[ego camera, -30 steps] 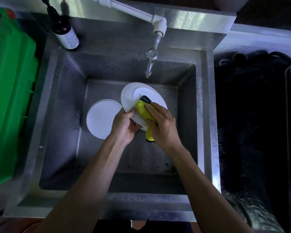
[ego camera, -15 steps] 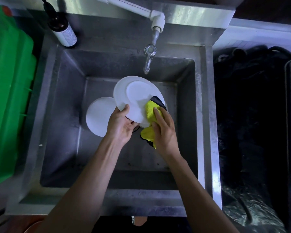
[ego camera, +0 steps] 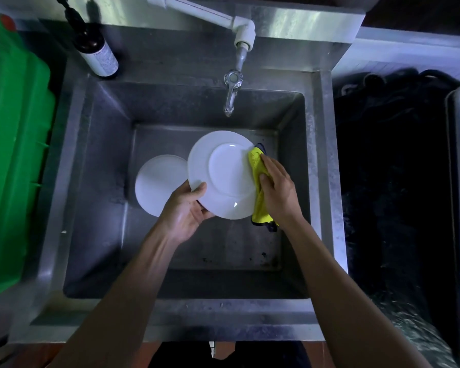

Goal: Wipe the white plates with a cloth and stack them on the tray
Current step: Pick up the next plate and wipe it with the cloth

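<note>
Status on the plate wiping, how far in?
Done: nothing visibly stacked; no tray in view. In hand: the left hand holds a white plate by its rim over the sink while the right hand presses a yellow cloth to its right edge. Left: a second plate on the sink floor, then stacking.

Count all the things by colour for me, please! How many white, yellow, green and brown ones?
White: 2, the held plate and the plate in the sink.
Yellow: 1, the cloth.
Green: 1, the container.
Brown: 1, the bottle.
Total: 5.
</note>
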